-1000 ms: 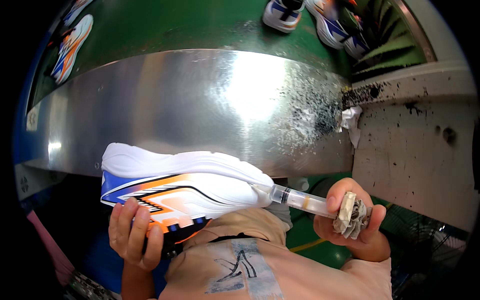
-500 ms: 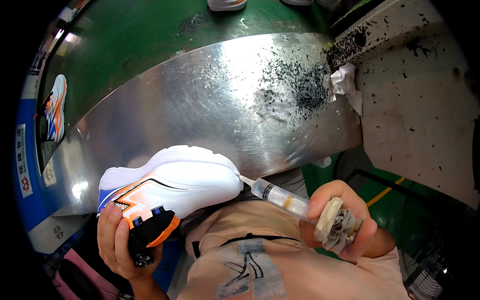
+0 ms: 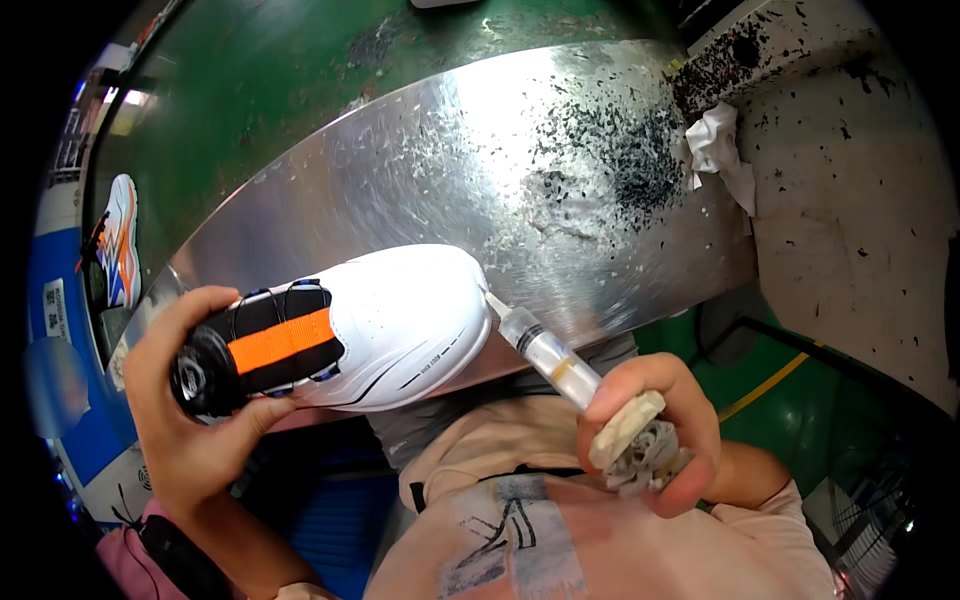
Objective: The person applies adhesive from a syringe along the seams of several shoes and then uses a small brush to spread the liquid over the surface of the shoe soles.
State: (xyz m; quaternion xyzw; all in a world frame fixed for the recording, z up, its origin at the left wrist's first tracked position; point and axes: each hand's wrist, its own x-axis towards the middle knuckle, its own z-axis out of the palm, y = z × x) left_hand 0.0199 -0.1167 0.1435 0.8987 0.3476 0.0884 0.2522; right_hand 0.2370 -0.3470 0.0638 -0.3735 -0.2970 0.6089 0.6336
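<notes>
Left hand point(image 3: 190, 425), lower left of the frame, grips the heel end of a shoe point(image 3: 405, 320) between thumb and fingers. The shoe lies to this hand's right, its long axis tilting slightly upward, the rounded toe near the centre. Right hand point(image 3: 660, 430), lower right and nearer the toe, curls round the back of a clear plastic syringe point(image 3: 560, 368) and a crumpled, pale-grey wad point(image 3: 640, 450). The syringe slants up-left, its nozzle at the toe's edge; contact is unclear. Smooth white upper, ribbed orange strap, black laces; behind, a scuffed, shiny metal surface point(image 3: 400, 170).
</notes>
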